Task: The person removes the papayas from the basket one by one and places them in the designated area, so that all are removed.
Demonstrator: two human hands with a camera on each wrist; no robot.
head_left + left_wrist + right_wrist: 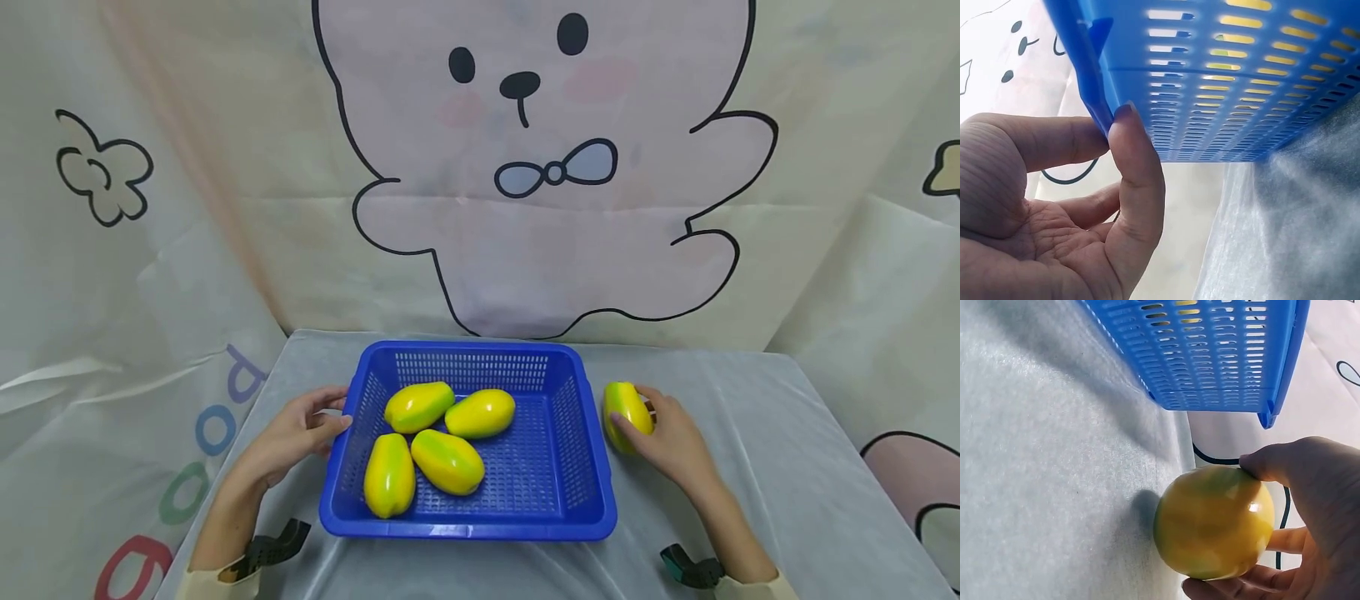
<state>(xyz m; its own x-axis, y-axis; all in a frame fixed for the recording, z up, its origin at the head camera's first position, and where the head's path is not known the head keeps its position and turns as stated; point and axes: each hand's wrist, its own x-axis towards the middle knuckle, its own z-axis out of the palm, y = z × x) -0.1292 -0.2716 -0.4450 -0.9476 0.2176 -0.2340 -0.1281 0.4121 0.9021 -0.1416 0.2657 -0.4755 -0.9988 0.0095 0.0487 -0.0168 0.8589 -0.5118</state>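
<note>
A blue plastic basket [536, 527] with slotted walls stands in the middle of the table. Several glossy yellow-green papayas lie inside, toward its left, among them one papaya [447, 462] near the front. My left hand [306, 427] pinches the basket's left rim between thumb and finger; the left wrist view shows the thumb and finger [1137, 169] at that rim. Beyond the right wall, my right hand [667, 433] grips another papaya [1213, 522], thumb on one side and fingers on the other. Whether this papaya touches the table cannot be told.
A pale grey cloth [720, 400] covers the table. Behind it hangs a backdrop [660, 275] printed with a cartoon bear. Dark wrist mounts [277, 543] sit near both sleeves.
</note>
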